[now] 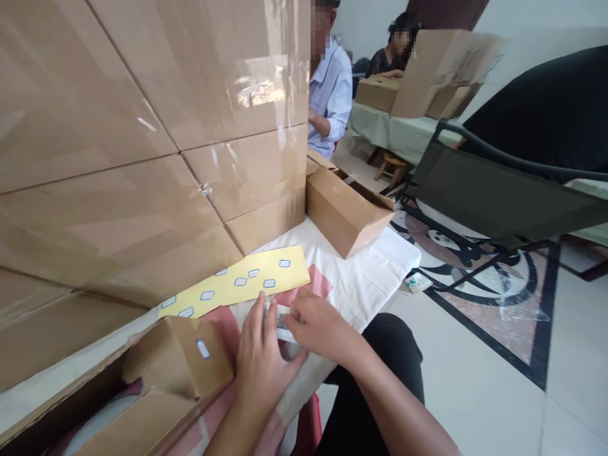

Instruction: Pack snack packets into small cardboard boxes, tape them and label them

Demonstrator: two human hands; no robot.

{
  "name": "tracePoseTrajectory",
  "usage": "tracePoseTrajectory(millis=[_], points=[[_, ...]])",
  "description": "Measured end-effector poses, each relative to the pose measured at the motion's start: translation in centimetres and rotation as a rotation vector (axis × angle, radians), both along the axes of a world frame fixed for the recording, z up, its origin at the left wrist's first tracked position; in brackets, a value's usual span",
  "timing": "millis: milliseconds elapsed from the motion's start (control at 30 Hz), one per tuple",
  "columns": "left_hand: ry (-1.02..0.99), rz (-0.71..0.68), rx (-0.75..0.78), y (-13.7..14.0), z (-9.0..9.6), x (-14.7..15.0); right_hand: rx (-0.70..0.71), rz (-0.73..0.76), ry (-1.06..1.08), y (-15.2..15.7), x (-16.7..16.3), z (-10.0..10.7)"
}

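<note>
In the head view, my left hand [265,358] rests on the cloth-covered table, fingers stretched forward and thumb apart. Its fingertips touch the left side of a small flat white-and-grey piece [281,318]. From the right, my right hand [323,318] bends over this piece, fingers curled and pinched at its edge. Both hands partly cover the piece, so I cannot tell its kind. Just beyond the fingertips lies a yellow sheet [259,280] with several blue-edged white stickers. An open cardboard box [164,380] stands left of my left hand, one such sticker on its flap.
Stacked taped cartons [142,120] rise like a wall behind the yellow sheet. Another open cardboard box [349,206] sits on the table's far end. A folding chair [498,196] stands to the right on the floor. Other people sit at the back.
</note>
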State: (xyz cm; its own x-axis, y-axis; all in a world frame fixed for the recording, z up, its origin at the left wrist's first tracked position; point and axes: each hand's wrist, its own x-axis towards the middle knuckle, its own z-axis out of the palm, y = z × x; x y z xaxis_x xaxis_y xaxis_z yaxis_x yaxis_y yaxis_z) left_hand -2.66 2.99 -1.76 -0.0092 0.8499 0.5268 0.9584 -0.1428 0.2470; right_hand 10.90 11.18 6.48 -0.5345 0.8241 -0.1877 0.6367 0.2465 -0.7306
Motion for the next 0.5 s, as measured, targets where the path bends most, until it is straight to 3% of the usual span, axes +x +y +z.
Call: tracePoseTrajectory(millis=[267, 500], points=[[-0.039, 0.001, 0.036, 0.34, -0.60, -0.40, 0.025, -0.034, 0.037, -0.08, -0.19, -1.02], [-0.042, 0.003, 0.073, 0.59, -0.90, -0.42, 0.035, 0.011, 0.029, 0.11, 0.09, -0.26]])
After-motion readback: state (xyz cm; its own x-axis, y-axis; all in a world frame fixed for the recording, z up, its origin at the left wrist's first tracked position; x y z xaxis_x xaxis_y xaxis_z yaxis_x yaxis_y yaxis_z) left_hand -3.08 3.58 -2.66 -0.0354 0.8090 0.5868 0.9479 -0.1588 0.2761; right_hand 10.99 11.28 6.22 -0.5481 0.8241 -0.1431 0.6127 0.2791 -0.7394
